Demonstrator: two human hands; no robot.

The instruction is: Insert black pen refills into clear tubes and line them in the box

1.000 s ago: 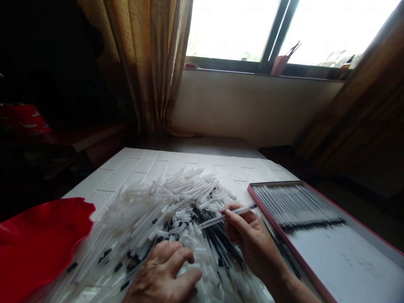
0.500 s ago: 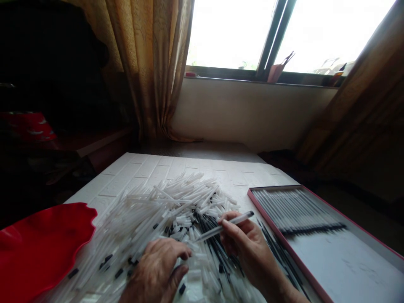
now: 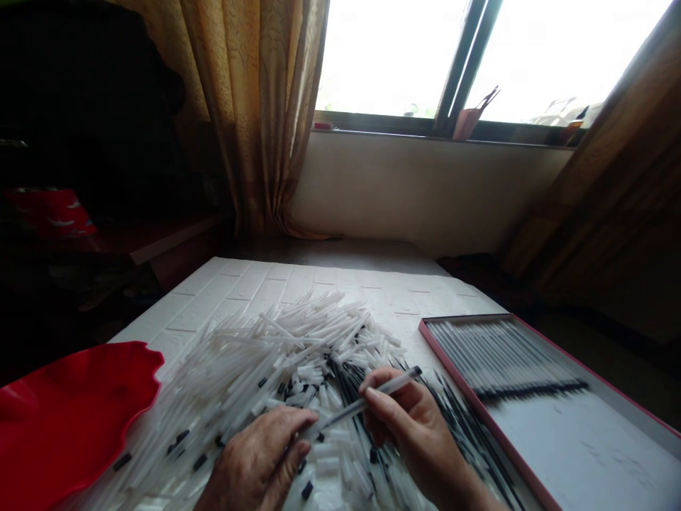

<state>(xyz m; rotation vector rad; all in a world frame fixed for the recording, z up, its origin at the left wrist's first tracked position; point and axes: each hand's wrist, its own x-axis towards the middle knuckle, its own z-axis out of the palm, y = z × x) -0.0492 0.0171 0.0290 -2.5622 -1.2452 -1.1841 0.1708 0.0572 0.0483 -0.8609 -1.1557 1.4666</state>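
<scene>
My right hand (image 3: 420,433) grips a slim clear pen (image 3: 394,384) with a dark plug at its upper end. The pen slants down to the left. At its lower tip, my left hand (image 3: 258,454) pinches a small translucent pen cap (image 3: 313,429), partly hidden by the fingers. Tip and cap meet or nearly meet; I cannot tell how far one is inside the other. Beneath both hands lie loose clear caps (image 3: 327,465), black plugs (image 3: 307,490) and dark thin refills (image 3: 348,380). A large heap of white translucent pen barrels (image 3: 239,355) spreads behind and to the left.
On the right stands a pink-edged shallow box (image 3: 558,440) with a row of pens (image 3: 500,355) in it. More dark refills (image 3: 473,433) lie along its left side. A red wavy-rimmed basin (image 3: 69,411) is at the left. The white brick-patterned tabletop (image 3: 255,277) reaches toward the window wall.
My left fingers have closed around a translucent cap at the pen's tip. My right hand has lowered the pen slightly and shifted it a little left, toward the left hand.
</scene>
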